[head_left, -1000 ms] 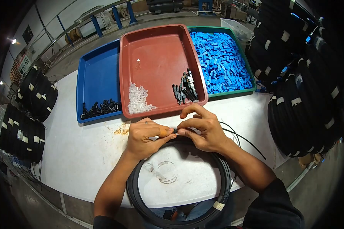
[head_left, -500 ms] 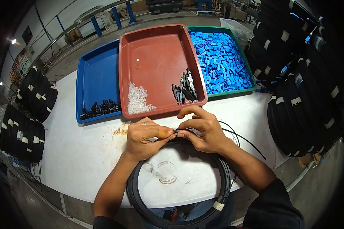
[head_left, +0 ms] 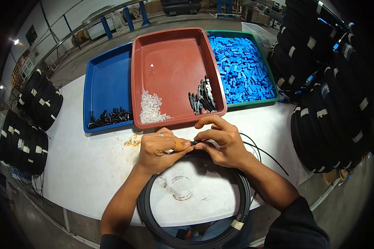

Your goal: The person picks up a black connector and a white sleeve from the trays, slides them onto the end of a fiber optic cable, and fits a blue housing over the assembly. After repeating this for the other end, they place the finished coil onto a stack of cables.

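A small black connector [head_left: 193,143] shows between my fingertips, above the far side of a coil of black cable [head_left: 144,203]. My left hand [head_left: 160,151] pinches the connector from the left with thumb and forefinger. From the right, the thumb and a finger of my right hand [head_left: 222,143] close on the black cable right beside it, with the forefinger raised and bent. Much of the connector is covered by the fingertips. The coil rests partly on the white table and hangs over its near edge, a pale tape band [head_left: 237,224] around it.
Behind my hands stand a blue tray [head_left: 108,83] with black parts, a red tray [head_left: 170,58] with clear pieces [head_left: 151,108] and dark connectors [head_left: 202,97], and a green tray [head_left: 237,105] full of blue connectors [head_left: 241,68]. Cable coils are stacked left [head_left: 23,145] and right [head_left: 328,120].
Both hands stay nearly in place, shifting very slightly right. A little more of the black connector shows between the fingertips. The trays and coil look the same.
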